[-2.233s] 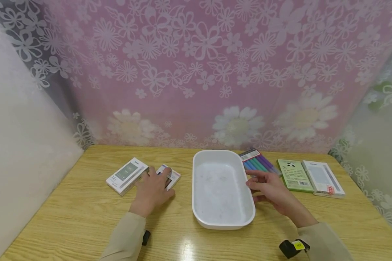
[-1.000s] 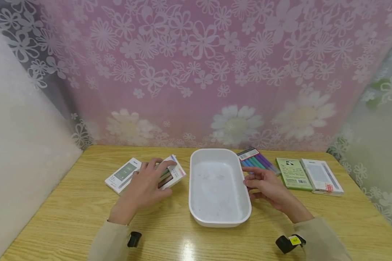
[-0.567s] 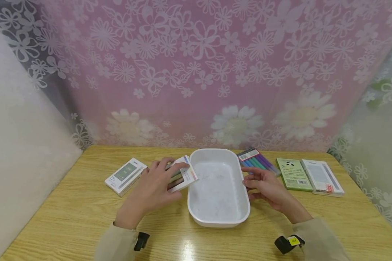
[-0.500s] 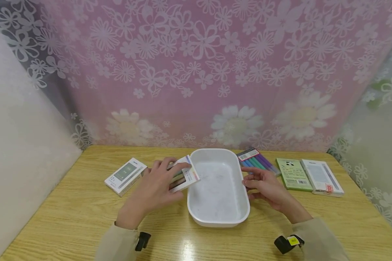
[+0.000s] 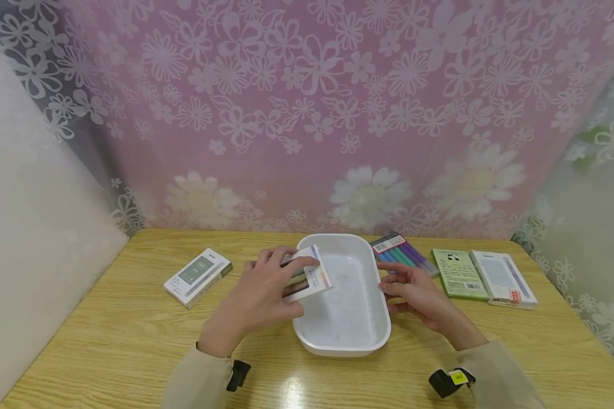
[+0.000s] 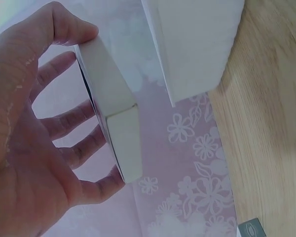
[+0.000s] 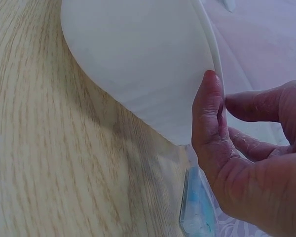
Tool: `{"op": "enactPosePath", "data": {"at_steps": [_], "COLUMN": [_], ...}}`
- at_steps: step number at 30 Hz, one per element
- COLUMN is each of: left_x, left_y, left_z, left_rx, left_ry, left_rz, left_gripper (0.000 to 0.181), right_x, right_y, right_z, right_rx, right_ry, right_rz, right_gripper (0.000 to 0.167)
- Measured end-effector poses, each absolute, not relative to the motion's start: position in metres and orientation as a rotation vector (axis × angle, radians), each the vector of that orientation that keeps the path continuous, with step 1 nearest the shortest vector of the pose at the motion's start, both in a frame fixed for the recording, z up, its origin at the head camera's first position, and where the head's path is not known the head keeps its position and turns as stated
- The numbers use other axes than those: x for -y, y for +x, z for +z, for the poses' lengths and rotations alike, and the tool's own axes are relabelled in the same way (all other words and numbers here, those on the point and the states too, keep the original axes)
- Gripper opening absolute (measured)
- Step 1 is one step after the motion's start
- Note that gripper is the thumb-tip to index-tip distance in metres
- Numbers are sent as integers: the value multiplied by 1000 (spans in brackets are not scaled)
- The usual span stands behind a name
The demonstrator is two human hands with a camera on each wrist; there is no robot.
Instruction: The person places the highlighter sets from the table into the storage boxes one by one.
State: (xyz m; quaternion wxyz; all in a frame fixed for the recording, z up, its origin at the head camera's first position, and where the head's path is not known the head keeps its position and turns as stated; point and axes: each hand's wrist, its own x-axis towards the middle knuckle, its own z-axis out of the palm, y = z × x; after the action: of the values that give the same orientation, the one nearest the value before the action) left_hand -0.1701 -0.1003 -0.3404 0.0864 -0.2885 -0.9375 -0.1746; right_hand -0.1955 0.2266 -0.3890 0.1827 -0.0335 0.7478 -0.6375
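Note:
My left hand [image 5: 263, 292] grips a small white windowed box [image 5: 314, 278], thick green and brown sticks showing through its window. It is tilted over the left rim of a white plastic tray [image 5: 348, 312]. In the left wrist view, thumb and fingers hold opposite edges of the box [image 6: 108, 84], apart from the tray [image 6: 197, 44]. My right hand [image 5: 422, 295] is at the tray's right rim. The right wrist view has its fingers on both sides of that rim, pinching the tray [image 7: 138, 59]. The tray's inside holds nothing that I can see.
A white box [image 5: 196, 278] with a dark green picture lies at the left. Behind the right hand is a clear pack of blue, green and purple pens [image 5: 404, 253]. A green box [image 5: 460, 275] and another white box [image 5: 503, 278] lie side by side on the wooden table [image 5: 107, 346].
My left hand has picked up the windowed box from the table and carried it right, over the tray's left rim. The right hand has stayed at the tray, which shifted slightly left in view.

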Motion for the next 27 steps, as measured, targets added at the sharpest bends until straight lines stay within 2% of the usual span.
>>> {"op": "enactPosePath", "data": {"at_steps": [27], "left_x": [60], "left_y": [-175], "left_z": [-341], "left_rx": [2808], "left_ry": [-1039], "left_rz": [-464], "left_gripper": [67], "right_x": [-226], "right_y": [-197], "right_z": [-390], "right_rx": [-2124], "right_ry": [-74], "right_rz": [-1775], "right_gripper": [62]}}
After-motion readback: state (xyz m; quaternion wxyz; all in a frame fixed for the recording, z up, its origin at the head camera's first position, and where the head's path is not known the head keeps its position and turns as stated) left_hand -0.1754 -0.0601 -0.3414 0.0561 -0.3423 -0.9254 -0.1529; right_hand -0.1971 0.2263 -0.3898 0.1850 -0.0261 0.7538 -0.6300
